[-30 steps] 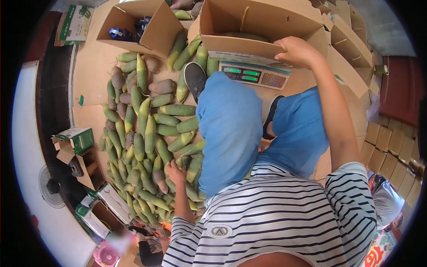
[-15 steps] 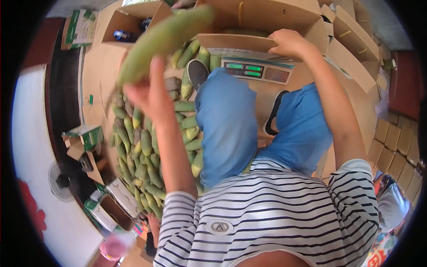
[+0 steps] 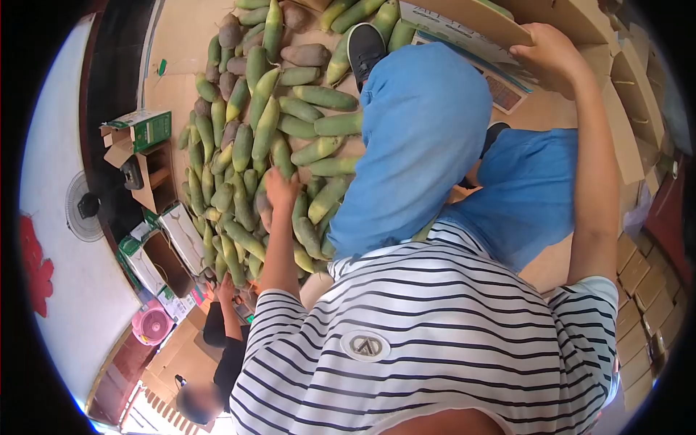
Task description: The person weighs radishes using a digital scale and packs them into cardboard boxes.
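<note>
Long green radishes with paler yellowish ends lie in a broad pile on the floor at my left. Purplish-brown roots are mixed in among them. My left hand is down in the pile, its fingers curled at the lower end of a green radish; the fingertips are partly hidden. My right hand grips the upper edge of an open cardboard box, thumb on the near side. Beneath that box, part of a digital scale shows beside my knee.
More open cartons stand at the right. Stacked small boxes line the right wall. At the left are green-and-white cartons and a pink fan. Another person in a dark sleeve reaches into the pile's near end.
My left hand held a large green radish up near the boxes; it is now down in the pile without that radish. The view has swung left. My right hand keeps the box edge.
</note>
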The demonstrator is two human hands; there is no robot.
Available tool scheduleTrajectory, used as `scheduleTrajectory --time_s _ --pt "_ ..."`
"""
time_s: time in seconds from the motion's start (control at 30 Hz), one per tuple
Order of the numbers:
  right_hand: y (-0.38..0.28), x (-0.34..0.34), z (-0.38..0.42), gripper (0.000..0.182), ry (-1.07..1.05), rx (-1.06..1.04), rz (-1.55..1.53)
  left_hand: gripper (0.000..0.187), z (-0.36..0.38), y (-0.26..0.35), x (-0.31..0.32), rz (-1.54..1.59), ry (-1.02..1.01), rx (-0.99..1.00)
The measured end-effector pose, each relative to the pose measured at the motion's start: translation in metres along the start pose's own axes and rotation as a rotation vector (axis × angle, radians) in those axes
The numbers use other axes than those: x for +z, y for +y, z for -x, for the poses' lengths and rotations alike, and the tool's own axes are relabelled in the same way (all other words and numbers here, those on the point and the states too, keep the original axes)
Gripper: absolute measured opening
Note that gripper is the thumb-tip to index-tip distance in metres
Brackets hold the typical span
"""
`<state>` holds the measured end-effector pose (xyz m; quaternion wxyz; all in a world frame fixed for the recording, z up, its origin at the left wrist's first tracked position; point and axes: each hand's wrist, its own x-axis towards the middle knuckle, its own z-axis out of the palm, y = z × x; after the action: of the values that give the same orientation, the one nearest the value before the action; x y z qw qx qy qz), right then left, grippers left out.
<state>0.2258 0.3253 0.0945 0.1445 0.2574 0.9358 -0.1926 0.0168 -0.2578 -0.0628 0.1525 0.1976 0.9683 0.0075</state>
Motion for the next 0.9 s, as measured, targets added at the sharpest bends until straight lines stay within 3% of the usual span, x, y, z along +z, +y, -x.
scheduleTrajectory --time_s 0.07,0.13,0.2,0.27,0.4,0.5,0.6,0.7,0.73,0.83,0.9 --pt "-0.009 -0.006 0.004 0.035 -0.016 0.007 0.006 0.059 0.033 -0.039 -0.001 -0.1 -0.114 -0.353" --pt "-0.006 -0.003 0.002 0.034 -0.025 0.005 -0.022 0.065 0.059 -0.096 0.032 -0.059 -0.173 -0.414" --pt "-0.004 -0.001 0.0 0.034 -0.033 0.016 -0.061 0.071 0.068 -0.105 0.042 0.094 -0.381 -0.552" --pt "-0.004 0.001 0.001 0.034 -0.047 0.042 -0.115 0.078 0.071 -0.104 0.052 0.357 -0.748 -0.758" --pt "-0.009 0.0 0.002 0.033 -0.018 0.049 -0.132 0.073 0.098 -0.062 0.059 0.057 -0.409 -0.57" --pt "0.0 0.001 -0.003 0.034 -0.017 -0.016 -0.1 0.065 0.123 -0.054 0.062 -0.023 -0.399 -0.447" --pt "0.0 0.0 -0.001 0.035 -0.008 -0.002 -0.055 0.06 0.117 -0.034 0.053 -0.03 -0.385 -0.484" --pt "-0.002 -0.001 0.0 0.036 0.005 0.014 -0.024 0.058 0.093 -0.026 0.042 0.052 -0.318 -0.218" --pt "0.004 0.003 -0.006 0.036 0.012 -0.017 -0.008 0.056 0.08 -0.013 0.03 0.079 -0.214 -0.092" --pt "0.012 0.007 -0.006 0.034 0.032 -0.049 0.033 0.059 0.025 0.041 -0.024 0.299 -0.15 -0.041" --pt "0.002 -0.001 -0.001 0.033 0.017 -0.035 0.04 0.062 -0.009 0.089 -0.067 0.614 0.071 0.123"
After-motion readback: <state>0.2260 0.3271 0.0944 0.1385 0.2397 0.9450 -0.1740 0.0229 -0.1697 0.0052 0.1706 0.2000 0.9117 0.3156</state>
